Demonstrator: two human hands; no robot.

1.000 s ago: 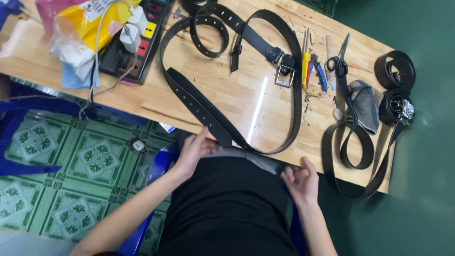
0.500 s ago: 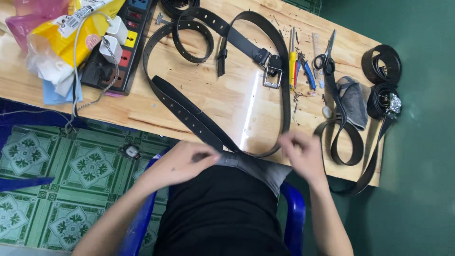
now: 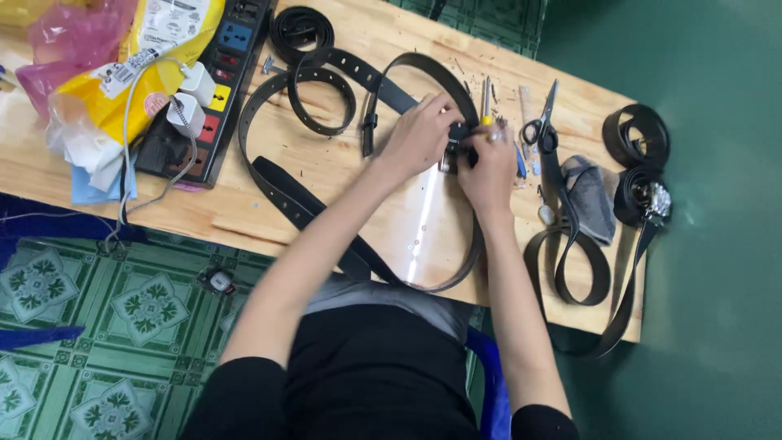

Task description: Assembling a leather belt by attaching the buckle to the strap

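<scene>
Fingers: both sets curled shut on the buckle end of the long black belt (image 3: 281, 191); I can't see the fingertips themselves, they're tucked under.
Bags: yellow and pink plastic bags (image 3: 98, 65) at far left of the desk (image 3: 342, 175), well apart from the work.
Power strip: black power strip (image 3: 208, 85) with white chargers plugged in, left of the belt loop, cords trailing off the desk edge.
Small belt: short coiled belt (image 3: 314, 69) lies inside the long belt's loop, near my left hand.
Left hand: left hand (image 3: 419, 130) clamps the strap just beside the buckle; I'd keep it pressing flat to the desk so the strap doesn't twist.
Right hand: right hand (image 3: 487, 163) covers the buckle, touching the left; a yellow-handled tool (image 3: 486, 98) pokes up just behind it.
Advice: I'd judge small moves best, wrists low, tail of belt left slack.
Scissors: scissors (image 3: 542, 122) just right of the hands, near the knuckles; mind the blades.
Cloth: grey cloth (image 3: 590, 195) and more coiled belts (image 3: 639, 134) at far right.
</scene>
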